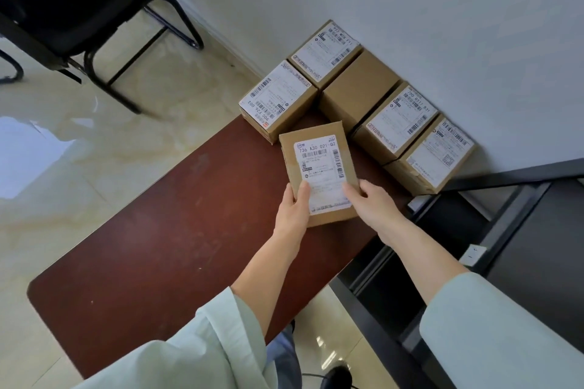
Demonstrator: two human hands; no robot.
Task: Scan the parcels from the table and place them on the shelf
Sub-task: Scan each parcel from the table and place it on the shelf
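Chair (pixel 63 3) cut off at top-left edge. Shelf (pixel 521 230) cropped right. Label fine print on held parcel (pixel 319 174) unreadable; its underside hidden.

Brown cardboard parcels (pixel 358 90) are showing white labels (pixel 322 167) with black barcodes; the table (pixel 158 230) is gleaming dark reddish-brown, the sleeves (pixel 505 335) pale mint.

Matt cardboard parcel (pixel 319 167) — glossy floor (pixel 94 142)
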